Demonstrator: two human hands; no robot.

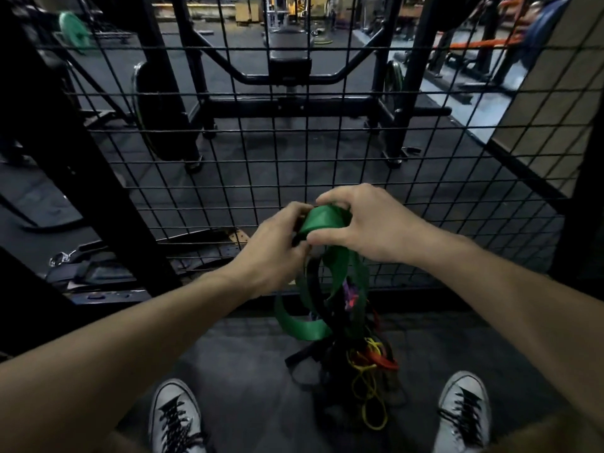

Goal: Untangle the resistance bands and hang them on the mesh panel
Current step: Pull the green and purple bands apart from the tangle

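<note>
Head view: the person stood facing the mesh panel (327, 152), arms stretched forward, both hands meeting just in front of its lower wires.
Left hand (274, 253): fingers curled, pinching the top of the green band (322, 217) from the left side.
Right hand (369, 223): thumb and curled fingers pinched the same fold of the green band from the right, touching the left hand.
Green band: wide, looped and twisted, it hung from the two hands down toward the floor.
Band tangle (353, 348): black, purple, orange, red and thin yellow bands knotted together below the green one, reaching the dark floor between the shoes.
Shoes (175, 416): pale with black laces, well apart.
Beyond the mesh: a black weight bench (289, 65).
</note>
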